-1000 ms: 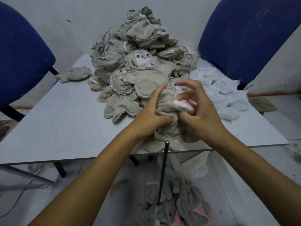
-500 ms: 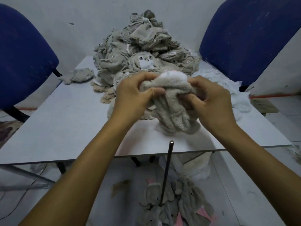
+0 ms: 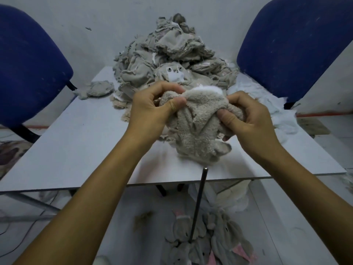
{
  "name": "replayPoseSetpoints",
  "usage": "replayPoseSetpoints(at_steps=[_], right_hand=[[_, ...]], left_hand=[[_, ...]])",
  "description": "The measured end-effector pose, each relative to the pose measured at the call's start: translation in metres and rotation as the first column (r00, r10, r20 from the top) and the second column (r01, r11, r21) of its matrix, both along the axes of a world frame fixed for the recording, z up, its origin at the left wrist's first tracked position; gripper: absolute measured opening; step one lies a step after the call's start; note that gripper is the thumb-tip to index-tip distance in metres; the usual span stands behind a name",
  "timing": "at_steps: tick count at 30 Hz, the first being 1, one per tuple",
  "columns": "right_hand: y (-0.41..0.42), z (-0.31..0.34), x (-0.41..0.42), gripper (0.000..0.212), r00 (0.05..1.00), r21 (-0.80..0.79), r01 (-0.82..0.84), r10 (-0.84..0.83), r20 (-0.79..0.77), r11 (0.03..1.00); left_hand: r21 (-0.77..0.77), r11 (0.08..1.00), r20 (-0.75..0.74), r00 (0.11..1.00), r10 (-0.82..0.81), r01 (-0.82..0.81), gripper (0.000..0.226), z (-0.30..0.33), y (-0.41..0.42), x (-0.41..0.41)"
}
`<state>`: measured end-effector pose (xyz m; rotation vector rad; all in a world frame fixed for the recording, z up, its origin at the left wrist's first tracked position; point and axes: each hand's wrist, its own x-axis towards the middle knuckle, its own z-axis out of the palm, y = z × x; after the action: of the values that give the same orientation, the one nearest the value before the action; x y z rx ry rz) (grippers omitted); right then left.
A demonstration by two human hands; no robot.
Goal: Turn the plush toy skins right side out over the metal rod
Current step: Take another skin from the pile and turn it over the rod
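A fuzzy beige plush skin [image 3: 198, 129] hangs between both hands above the table's front edge, its furry side mostly outward and a white patch at the top. My left hand [image 3: 150, 109] pinches its upper left part with thumb and fingers. My right hand [image 3: 248, 117] grips its right side, thumb pressed into the fabric. The thin dark metal rod [image 3: 199, 199] stands upright just below the skin, its tip bare and a little under the hanging fabric.
A tall pile of inside-out beige skins [image 3: 172, 60] fills the back of the grey table [image 3: 76, 150]. White stuffing [image 3: 267, 104] lies at the right. Blue chairs [image 3: 28, 69] flank the table. Turned plush toys [image 3: 210, 243] lie on the floor around the rod's base.
Both hands lifted the skin up off the rod, and its fluffy side now faces outward. Since half a second ago they have barely moved.
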<state>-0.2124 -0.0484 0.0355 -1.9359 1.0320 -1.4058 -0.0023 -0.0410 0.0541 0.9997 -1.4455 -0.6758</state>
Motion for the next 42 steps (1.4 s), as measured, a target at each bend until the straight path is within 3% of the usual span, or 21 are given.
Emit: replayPoseSetpoints(at_steps=[2, 4, 6, 8, 11, 13, 15, 17, 18, 21, 24, 26, 28, 30, 31, 33, 36, 38, 39, 41, 42], right_hand=[[0.003, 0.002, 0.0, 0.005, 0.983, 0.014, -0.128, 0.125, 0.134, 0.992], [0.003, 0.0, -0.001, 0.019, 0.982, -0.008, -0.118, 0.118, 0.15, 0.993], [-0.001, -0.003, -0.002, 0.034, 0.989, 0.071, -0.052, 0.041, 0.141, 0.996], [-0.006, -0.011, -0.003, 0.04, 0.997, 0.178, 0.034, -0.046, 0.066, 0.983], [-0.014, -0.029, -0.003, 0.016, 0.965, 0.202, 0.166, -0.117, -0.234, 0.965], [-0.02, -0.041, -0.004, 0.025, 0.839, 0.138, 0.235, -0.13, -0.528, 0.962], [-0.024, -0.054, -0.004, 0.043, 0.629, 0.133, 0.263, -0.065, -0.775, 0.956], [-0.024, -0.062, -0.002, 0.053, 0.464, 0.118, 0.316, -0.045, -0.885, 0.941], [-0.024, -0.065, 0.0, 0.049, 0.454, 0.087, 0.319, -0.072, -0.888, 0.944], [-0.024, -0.068, 0.006, 0.012, 0.583, -0.008, 0.289, -0.183, -0.791, 0.957], [-0.023, -0.069, 0.008, 0.017, 0.631, 0.014, 0.21, -0.125, -0.765, 0.978], [-0.02, -0.067, 0.008, 0.018, 0.743, 0.091, 0.124, -0.031, -0.669, 0.988], [-0.015, -0.06, 0.011, 0.014, 0.897, 0.208, 0.039, 0.058, -0.437, 0.977], [-0.011, -0.052, 0.013, 0.019, 0.99, 0.379, -0.106, 0.134, -0.049, 0.919], [-0.009, -0.047, 0.012, 0.025, 0.974, 0.465, -0.211, 0.146, 0.173, 0.86], [-0.009, -0.037, 0.008, 0.038, 0.829, 0.548, -0.463, 0.123, 0.545, 0.697], [-0.011, -0.027, 0.0, 0.024, 0.599, 0.461, -0.658, 0.044, 0.799, 0.596], [-0.019, -0.027, -0.001, 0.02, 0.609, 0.51, -0.591, -0.069, 0.79, 0.625], [-0.023, -0.03, -0.002, 0.021, 0.683, 0.589, -0.484, -0.142, 0.717, 0.647], [-0.028, -0.037, -0.001, 0.013, 0.868, 0.712, -0.123, -0.272, 0.414, 0.692], [-0.027, -0.042, -0.002, 0.006, 0.92, 0.681, 0.091, -0.324, 0.222, 0.726]], left_hand=[[0.042, 0.995, -0.126, 0.988, -0.085, 0.091, 0.011, 0.005, -0.001, 0.004], [0.07, 0.981, -0.215, 0.963, -0.162, 0.181, 0.013, 0.008, -0.003, 0.006], [0.126, 0.977, -0.224, 0.964, -0.143, 0.174, 0.025, 0.006, -0.008, 0.008], [0.201, 0.976, -0.136, 0.989, -0.058, 0.085, 0.027, -0.004, -0.013, 0.009], [0.257, 0.961, 0.242, 0.97, 0.035, -0.099, 0.017, -0.027, -0.019, 0.01], [0.274, 0.955, 0.475, 0.879, -0.032, -0.114, 0.015, -0.041, -0.02, 0.009], [0.28, 0.956, 0.602, 0.792, -0.101, -0.091, 0.018, -0.051, -0.021, 0.003], [0.284, 0.957, 0.642, 0.754, -0.14, -0.065, 0.019, -0.055, -0.019, -0.006], [0.294, 0.955, 0.643, 0.749, -0.159, -0.049, 0.019, -0.057, -0.019, -0.009], [0.323, 0.946, 0.657, 0.727, -0.197, -0.035, 0.021, -0.06, -0.019, -0.015], [0.345, 0.937, 0.672, 0.71, -0.211, -0.048, 0.026, -0.062, -0.018, -0.016], [0.358, 0.933, 0.662, 0.715, -0.224, -0.039, 0.037, -0.063, -0.018, -0.018], [0.377, 0.926, 0.633, 0.735, -0.245, -0.016, 0.057, -0.064, -0.018, -0.019], [0.41, 0.912, 0.593, 0.762, -0.261, -0.007, 0.074, -0.065, -0.019, -0.019], [0.418, 0.908, 0.582, 0.772, -0.255, -0.015, 0.079, -0.066, -0.019, -0.019], [0.413, 0.91, 0.522, 0.827, -0.209, -0.031, 0.079, -0.066, -0.021, -0.021], [0.43, 0.895, 0.152, 0.968, -0.199, 0.116, 0.055, -0.06, -0.023, -0.022], [0.412, 0.893, -0.002, 0.98, -0.2, 0.183, 0.032, -0.053, -0.025, -0.018], [0.398, 0.903, -0.002, 0.984, -0.178, 0.164, 0.027, -0.05, -0.026, -0.014], [0.385, 0.92, 0.028, 0.995, -0.092, 0.075, 0.027, -0.046, -0.029, -0.008], [0.383, 0.923, 0.036, 0.998, -0.051, 0.034, 0.03, -0.045, -0.029, -0.006]])
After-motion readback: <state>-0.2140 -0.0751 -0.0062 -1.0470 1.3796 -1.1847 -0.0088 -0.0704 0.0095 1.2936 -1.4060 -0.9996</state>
